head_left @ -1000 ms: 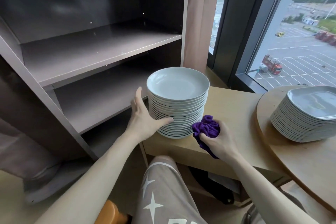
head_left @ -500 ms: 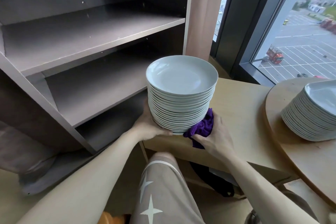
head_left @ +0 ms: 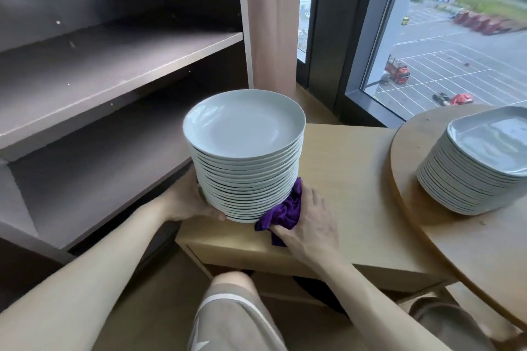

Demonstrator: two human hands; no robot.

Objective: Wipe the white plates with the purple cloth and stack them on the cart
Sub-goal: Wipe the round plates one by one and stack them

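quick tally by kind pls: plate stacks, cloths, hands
plate stacks: 2 (round plate stack, squarish plate stack)
purple cloth: 1
hands: 2 (left hand, right hand)
total: 5

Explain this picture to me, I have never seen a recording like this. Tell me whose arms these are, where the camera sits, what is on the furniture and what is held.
There is no machine: the grips are a person's two bare hands. The one camera is worn on the head and looks down at them. The left hand holds the base of a stack of round white plates at the edge of a wooden side table. The right hand holds a purple cloth against the stack's other side. Whether the stack is lifted cannot be told. A second plate stack stands on a round table at the right; a shelf unit stands at the left.
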